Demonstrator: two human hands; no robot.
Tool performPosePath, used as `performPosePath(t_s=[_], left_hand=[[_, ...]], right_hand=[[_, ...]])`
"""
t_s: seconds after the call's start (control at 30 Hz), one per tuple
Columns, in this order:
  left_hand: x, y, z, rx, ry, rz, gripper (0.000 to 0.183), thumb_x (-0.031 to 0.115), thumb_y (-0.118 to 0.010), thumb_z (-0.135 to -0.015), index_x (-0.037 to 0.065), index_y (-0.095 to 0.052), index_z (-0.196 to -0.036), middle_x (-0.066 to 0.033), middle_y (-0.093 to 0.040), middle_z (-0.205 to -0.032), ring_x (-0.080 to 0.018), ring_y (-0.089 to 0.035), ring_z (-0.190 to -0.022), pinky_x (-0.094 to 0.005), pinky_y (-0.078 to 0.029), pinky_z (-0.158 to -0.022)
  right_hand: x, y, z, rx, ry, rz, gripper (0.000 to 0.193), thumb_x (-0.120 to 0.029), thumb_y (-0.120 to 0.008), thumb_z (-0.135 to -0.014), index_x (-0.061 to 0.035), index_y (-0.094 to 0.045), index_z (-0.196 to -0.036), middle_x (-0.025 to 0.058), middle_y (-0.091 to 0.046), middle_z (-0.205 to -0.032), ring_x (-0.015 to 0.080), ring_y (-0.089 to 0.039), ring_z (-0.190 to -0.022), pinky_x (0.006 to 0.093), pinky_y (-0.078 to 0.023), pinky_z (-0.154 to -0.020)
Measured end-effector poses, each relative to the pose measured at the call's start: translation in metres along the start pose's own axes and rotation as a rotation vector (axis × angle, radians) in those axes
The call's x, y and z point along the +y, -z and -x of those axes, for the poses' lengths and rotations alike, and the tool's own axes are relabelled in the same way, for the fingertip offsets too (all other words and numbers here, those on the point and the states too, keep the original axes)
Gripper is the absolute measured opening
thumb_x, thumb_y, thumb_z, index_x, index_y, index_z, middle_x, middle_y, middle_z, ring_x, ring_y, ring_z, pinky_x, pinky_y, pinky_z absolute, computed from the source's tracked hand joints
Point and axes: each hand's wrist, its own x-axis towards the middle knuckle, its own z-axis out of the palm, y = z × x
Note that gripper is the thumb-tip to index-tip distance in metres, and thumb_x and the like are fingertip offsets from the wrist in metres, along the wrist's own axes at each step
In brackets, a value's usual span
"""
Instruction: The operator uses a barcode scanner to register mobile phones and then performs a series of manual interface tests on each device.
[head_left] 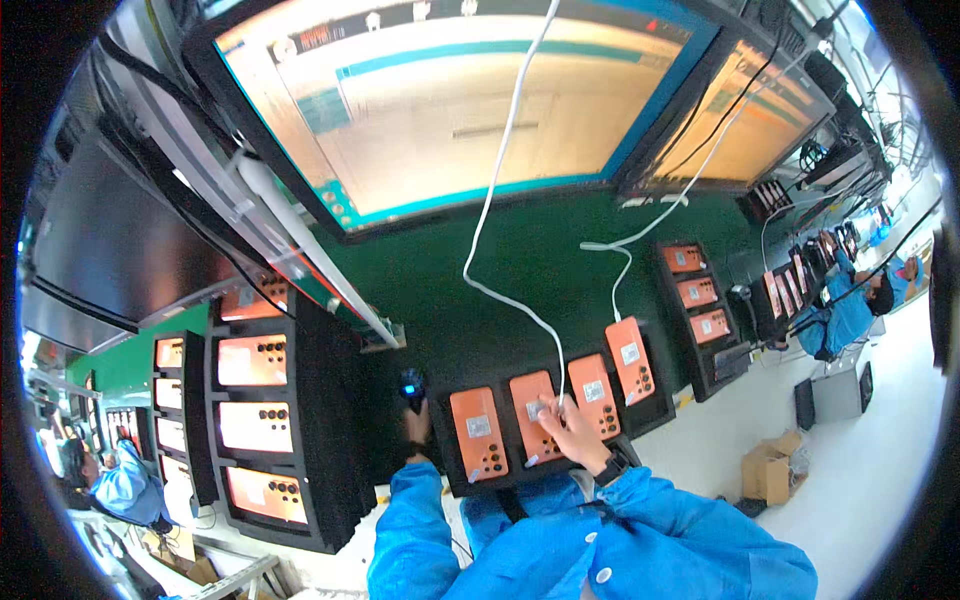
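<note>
In front of me a black tray (460, 488) holds several orange phones, camera side up, with white labels. My right hand (575, 436) is over the tray between the second phone (528, 388) and the third phone (597, 392), its fingers closed around the lower end of a white cable (520, 305). The cable's tip is hidden by the fingers. Another white cable (625, 270) runs to the top end of the rightmost phone (630, 362). Left of the tray, my left hand (417, 425) is closed on a small dark device (411, 385) with a blue light; its kind is unclear.
Stacked black trays (330, 440) with orange phones stand to the left; another phone tray (700, 300) lies to the right. A large monitor (460, 120) and a second monitor (745, 115) stand at the back. Co-workers in blue sit at both sides. A cardboard box (768, 470) is on the floor.
</note>
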Motion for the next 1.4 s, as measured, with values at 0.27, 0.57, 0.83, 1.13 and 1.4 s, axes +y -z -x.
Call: performPosePath(t_s=[0.27, 0.57, 0.83, 1.13, 1.4], left_hand=[[0.06, 0.082, 0.132, 0.079, 0.037, 0.619, 0.031, 0.035, -0.063, -0.089, 0.006, -0.053, -0.087, 0.0016, -0.048, -0.057, -0.0089, -0.044, -0.044, -0.0252, -0.035, -0.041], [0.099, 0.057, 0.25, -0.128, -0.048, 0.737, 0.017, 0.005, -0.061, -0.086, 0.0, -0.053, -0.1, -0.0035, -0.052, -0.066, -0.0118, -0.051, -0.045, -0.0285, -0.048, -0.046], [0.118, 0.0, 0.287, -0.293, 0.05, 0.614, 0.019, 0.011, -0.064, -0.086, 0.0, -0.056, -0.1, -0.0019, -0.054, -0.064, -0.01, -0.051, -0.047, -0.0264, -0.043, -0.044], [0.124, -0.012, 0.294, -0.247, -0.043, 0.345, 0.018, 0.014, -0.065, -0.086, 0.001, -0.057, -0.097, -0.001, -0.055, -0.06, -0.0084, -0.049, -0.044, -0.0249, -0.038, -0.041], [0.133, -0.015, 0.288, -0.248, -0.071, 0.246, 0.022, 0.017, -0.065, -0.086, 0.001, -0.057, -0.1, -0.0023, -0.055, -0.06, -0.01, -0.051, -0.046, -0.0267, -0.041, -0.043]], right_hand=[[0.025, 0.0, -0.013, -0.208, -0.102, -0.432, 0.034, -0.033, -0.056, -0.095, -0.0044, -0.042, -0.104, 0.008, -0.051, -0.121, 0.0141, -0.045, -0.116, 0.0291, -0.035, -0.098], [-0.018, 0.03, -0.026, -0.426, 0.022, -0.285, 0.039, -0.044, -0.057, -0.092, -0.0099, -0.039, -0.09, -0.003, -0.036, -0.079, 0.0077, -0.032, -0.071, 0.0252, -0.033, -0.062], [0.006, 0.028, -0.034, -0.456, -0.114, -0.467, 0.041, -0.044, -0.046, -0.097, -0.0047, -0.043, -0.107, 0.0129, -0.046, -0.127, 0.0176, -0.038, -0.125, 0.0326, -0.03, -0.104], [-0.001, 0.017, -0.022, -0.254, 0.053, -0.45, 0.04, -0.043, -0.036, -0.101, -0.0032, -0.035, -0.104, 0.0056, -0.042, -0.096, 0.0106, -0.042, -0.088, 0.0286, -0.04, -0.081], [-0.011, 0.026, -0.028, -0.373, -0.088, -0.475, 0.073, -0.052, -0.029, -0.099, 0.0101, -0.022, -0.137, 0.0264, -0.034, -0.14, 0.0279, -0.031, -0.135, 0.0363, -0.026, -0.111]])
